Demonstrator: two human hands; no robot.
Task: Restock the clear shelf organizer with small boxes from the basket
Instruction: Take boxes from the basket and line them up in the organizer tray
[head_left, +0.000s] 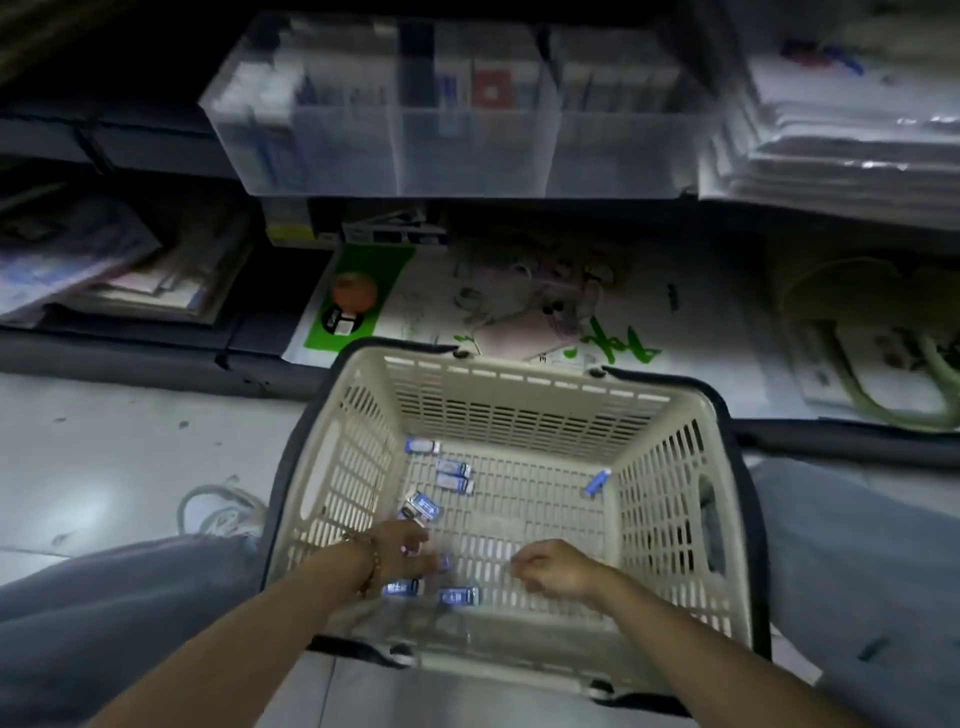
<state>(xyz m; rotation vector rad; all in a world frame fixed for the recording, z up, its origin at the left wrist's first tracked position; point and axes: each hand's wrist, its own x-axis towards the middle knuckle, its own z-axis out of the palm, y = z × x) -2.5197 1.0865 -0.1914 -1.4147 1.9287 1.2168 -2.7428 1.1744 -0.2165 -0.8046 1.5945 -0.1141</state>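
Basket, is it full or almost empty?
Almost empty: the basket holds only a few small boxes scattered on its mostly bare floor.

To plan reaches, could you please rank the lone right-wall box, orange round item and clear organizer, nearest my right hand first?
From right hand:
1. Lone box, inside basket, right wall.
2. Orange round item, beyond basket, left.
3. Clear organizer, up top.

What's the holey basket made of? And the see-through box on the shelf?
The basket looks like cream, matt moulded plastic: stiff walls with even rows of slots. The shelf organizer seems to be clear, slightly frosted plastic, since blurry packs show through its walls; the picture can't rule out glass.
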